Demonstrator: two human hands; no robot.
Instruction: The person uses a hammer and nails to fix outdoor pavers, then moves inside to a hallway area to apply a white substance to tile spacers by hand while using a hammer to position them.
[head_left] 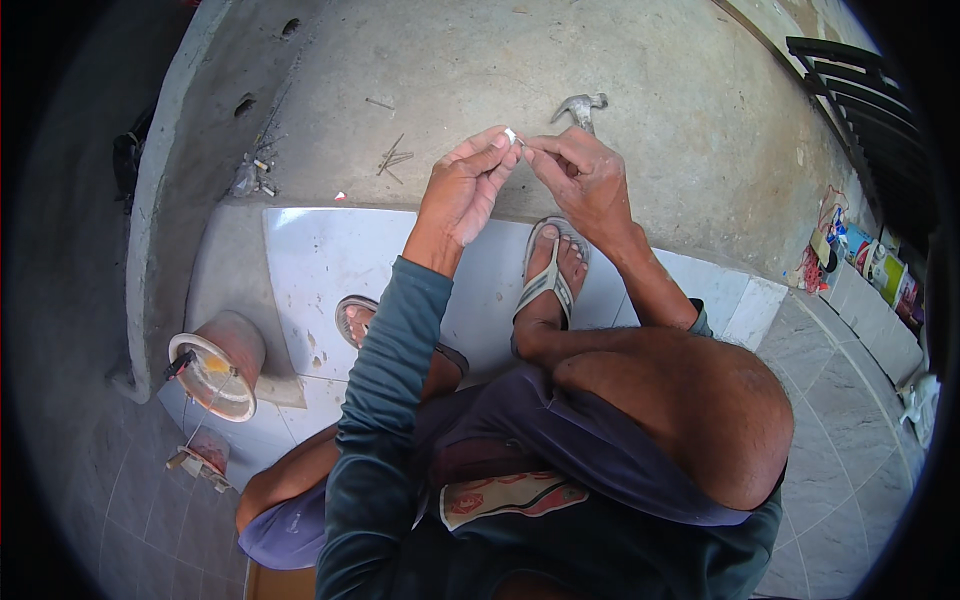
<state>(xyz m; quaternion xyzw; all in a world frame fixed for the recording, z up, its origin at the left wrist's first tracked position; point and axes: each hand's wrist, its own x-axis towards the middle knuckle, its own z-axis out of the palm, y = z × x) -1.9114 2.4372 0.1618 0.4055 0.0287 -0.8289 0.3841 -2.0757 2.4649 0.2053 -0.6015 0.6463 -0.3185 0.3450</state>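
Note:
Both my hands meet in front of me over the concrete. My left hand (pixel 468 185) is closed, its thumb and fingertips pinching a small white piece (pixel 511 135). Close against it, my right hand (pixel 588 185) pinches what looks like a thin nail (pixel 521 142), its tip reaching toward the white piece. Whether the two touch I cannot tell. Just beyond my right hand lies a claw hammer (pixel 581 106), its handle partly hidden by that hand. Several loose nails (pixel 393 160) are scattered on the concrete to the left.
A dirty bucket (pixel 228 365) and a smaller pail (pixel 207 455) stand at the left, beside a low concrete wall (pixel 165 190). White tiles (pixel 310 250) lie under my sandalled feet. At the right are a dark slatted rack (pixel 855 90) and a colourful container (pixel 885 272).

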